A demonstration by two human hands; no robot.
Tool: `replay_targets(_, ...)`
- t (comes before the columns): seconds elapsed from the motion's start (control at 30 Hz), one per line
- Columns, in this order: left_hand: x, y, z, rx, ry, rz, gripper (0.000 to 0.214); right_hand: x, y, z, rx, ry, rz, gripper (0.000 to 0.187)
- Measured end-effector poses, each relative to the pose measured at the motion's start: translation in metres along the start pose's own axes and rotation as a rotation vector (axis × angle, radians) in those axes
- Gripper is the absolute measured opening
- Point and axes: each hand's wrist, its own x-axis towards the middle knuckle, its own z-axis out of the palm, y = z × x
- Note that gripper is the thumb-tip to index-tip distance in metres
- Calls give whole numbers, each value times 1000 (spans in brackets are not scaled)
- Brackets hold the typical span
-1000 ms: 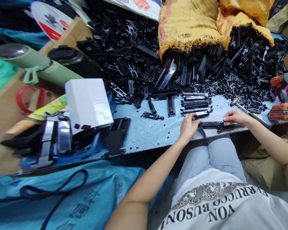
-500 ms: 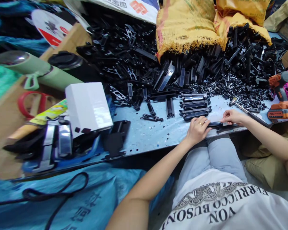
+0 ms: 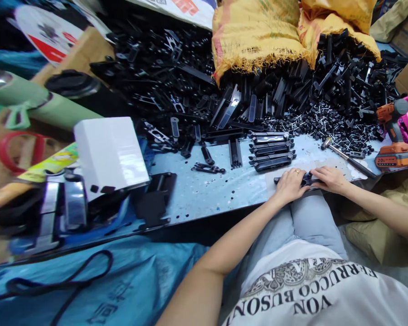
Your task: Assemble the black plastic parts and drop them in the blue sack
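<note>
My left hand (image 3: 290, 185) and my right hand (image 3: 329, 179) sit close together at the near edge of the blue table (image 3: 221, 190). Both press down on a long black plastic part (image 3: 308, 180) lying flat between them, fingers curled over it. A ring shows on the left hand. Just beyond the hands lies a neat row of several finished black parts (image 3: 271, 150).
A large heap of black plastic pieces (image 3: 197, 81) and yellow sacks (image 3: 258, 36) fill the back. A hammer (image 3: 347, 156) and an orange cordless drill (image 3: 394, 136) lie right. A white box (image 3: 109, 154) and black fixtures stand left. Small rivets (image 3: 329, 122) are scattered near the pile.
Both hands have drawn together over the black part, the right hand moving left and nearer the table edge. The view has shifted slightly left.
</note>
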Motion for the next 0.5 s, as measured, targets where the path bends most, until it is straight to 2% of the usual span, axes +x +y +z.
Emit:
replay_targets(0.1, 1, -1, -2, -16, -31, 53, 44, -1, 15, 2, -195, -143, -167, 55)
replay_targets(0.27, 2, 3, 1, 10, -40, -5, 42, 12, 34, 3, -193, -224, -338, 55)
replay_targets(0.4, 0, 9, 4, 26, -8, -72, 41, 11, 31, 3, -258, -193, -266, 53)
replay_targets(0.5, -8, 11, 1, 74, -28, 3, 48, 10, 30, -2, -307, -224, -218, 54)
